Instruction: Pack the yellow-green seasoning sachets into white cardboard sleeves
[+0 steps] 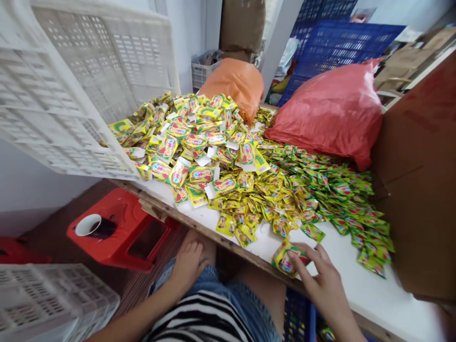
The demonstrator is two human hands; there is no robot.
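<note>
At the table's front edge, my right hand (317, 268) is closed around a small yellow and green carton (282, 260) with red fruit printed on it. A yellow bit sticks up at its top. My left hand (190, 263) rests on my thigh with its fingers loosely laid out, holding nothing. Just beyond the right hand lie yellow sachets (260, 199) in a loose heap. Green sachets (342, 190) spread to their right. Many small printed cartons (195, 142), several with white flaps open, are piled on the left part of the white table (377, 297).
A white plastic crate (89, 99) lies tipped at the left. Orange (235, 83) and red sacks (327, 109) stand behind the heaps. A cardboard box (420, 199) bounds the right side. A cup (89, 225) sits on a red stool (117, 228); a blue crate (299, 316) is below the table.
</note>
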